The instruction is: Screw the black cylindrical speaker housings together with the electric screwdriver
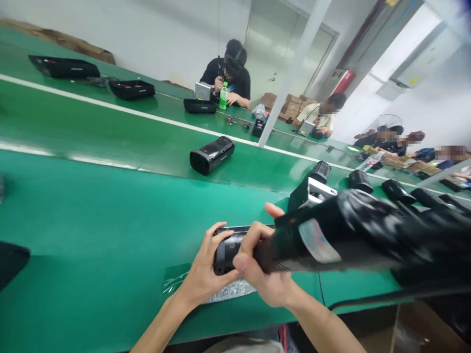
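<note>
Left hand (pixel 202 274), fingers spread, grips a black speaker (pixel 228 252); right hand (pixel 267 267), curled round what seems a power tool (pixel 316 240), is beside that speaker.

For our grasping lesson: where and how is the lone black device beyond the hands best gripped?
Probably around the middle of the black device, from above, thumb on its near long side, fingers opposite: its body is long and narrow, its top uncovered.

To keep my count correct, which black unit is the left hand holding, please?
The near unit beside the clear plastic wrap; other black units lie away from the left hand.
</note>
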{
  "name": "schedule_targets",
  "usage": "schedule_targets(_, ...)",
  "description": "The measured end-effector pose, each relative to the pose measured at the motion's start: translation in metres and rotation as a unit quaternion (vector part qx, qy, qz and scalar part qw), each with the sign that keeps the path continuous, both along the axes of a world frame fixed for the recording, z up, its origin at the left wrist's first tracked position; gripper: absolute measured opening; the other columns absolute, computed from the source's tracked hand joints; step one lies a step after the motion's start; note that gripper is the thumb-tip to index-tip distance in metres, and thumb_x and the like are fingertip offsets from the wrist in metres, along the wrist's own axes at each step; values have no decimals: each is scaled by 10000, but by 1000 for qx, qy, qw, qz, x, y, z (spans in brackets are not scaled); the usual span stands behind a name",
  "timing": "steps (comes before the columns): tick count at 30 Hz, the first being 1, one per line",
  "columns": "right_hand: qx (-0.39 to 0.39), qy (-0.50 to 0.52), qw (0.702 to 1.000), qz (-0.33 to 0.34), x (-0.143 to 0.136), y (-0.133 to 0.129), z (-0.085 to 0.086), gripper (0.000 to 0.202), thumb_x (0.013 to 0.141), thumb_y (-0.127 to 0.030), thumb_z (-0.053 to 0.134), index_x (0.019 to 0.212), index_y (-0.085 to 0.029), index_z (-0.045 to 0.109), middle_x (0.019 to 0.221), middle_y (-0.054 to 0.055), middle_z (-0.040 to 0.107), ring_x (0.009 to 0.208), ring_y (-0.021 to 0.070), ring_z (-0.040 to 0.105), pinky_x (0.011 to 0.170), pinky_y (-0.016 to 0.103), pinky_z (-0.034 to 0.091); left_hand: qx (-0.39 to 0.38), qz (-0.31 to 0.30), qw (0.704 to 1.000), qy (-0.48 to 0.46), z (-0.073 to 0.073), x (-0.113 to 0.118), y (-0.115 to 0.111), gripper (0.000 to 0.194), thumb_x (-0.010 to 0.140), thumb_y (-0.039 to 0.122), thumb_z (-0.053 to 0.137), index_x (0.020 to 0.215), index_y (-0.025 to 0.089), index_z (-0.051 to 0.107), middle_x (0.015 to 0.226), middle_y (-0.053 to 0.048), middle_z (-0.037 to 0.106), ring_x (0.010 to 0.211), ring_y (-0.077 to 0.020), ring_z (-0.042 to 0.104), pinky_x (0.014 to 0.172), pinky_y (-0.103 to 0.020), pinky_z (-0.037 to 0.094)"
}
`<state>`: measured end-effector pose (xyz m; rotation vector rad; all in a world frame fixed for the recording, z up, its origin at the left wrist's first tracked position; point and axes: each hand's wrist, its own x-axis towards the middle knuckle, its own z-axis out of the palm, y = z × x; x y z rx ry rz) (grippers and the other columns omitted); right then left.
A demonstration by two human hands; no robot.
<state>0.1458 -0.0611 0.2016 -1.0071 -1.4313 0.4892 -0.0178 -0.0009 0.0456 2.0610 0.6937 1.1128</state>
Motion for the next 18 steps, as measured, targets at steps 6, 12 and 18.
schedule_targets(6, 185, 200, 958, -88, 53, -9, 62, 405, 1090, -384, 888, 1414, -464, 658, 920, -100, 643, 437, 79, 553, 428, 244, 540, -29, 26, 999, 29, -4, -5, -1, 706, 1093, 583, 820, 1694, 383, 509, 1862, -191, 429, 1689, -479, 541, 1283, -711, 587)
schedule_targets(12, 225, 87, 914, -328, 166, -20, 72, 352, 1010, -200, 865, 1275, -351, 689, 792, -132, 616, 444, 86, 540, 467, 254, 507, -22, 47, 998, 33, -8, -7, 2, 633, 1084, 604, 789, 1631, 394, 551, 1860, -132, 467, 1708, -474, 509, 1359, -787, 490)
schedule_targets(18, 176, 82, 924, -330, 200, 6, 38, 441, 940, -272, 904, 1301, -297, 651, 715, -150, 600, 430, 100, 527, 446, 250, 466, 0, 39, 999, 29, -16, -13, 12, 703, 1041, 589, 838, 1643, 395, 532, 1838, -116, 493, 1686, -464, 526, 1419, -810, 401)
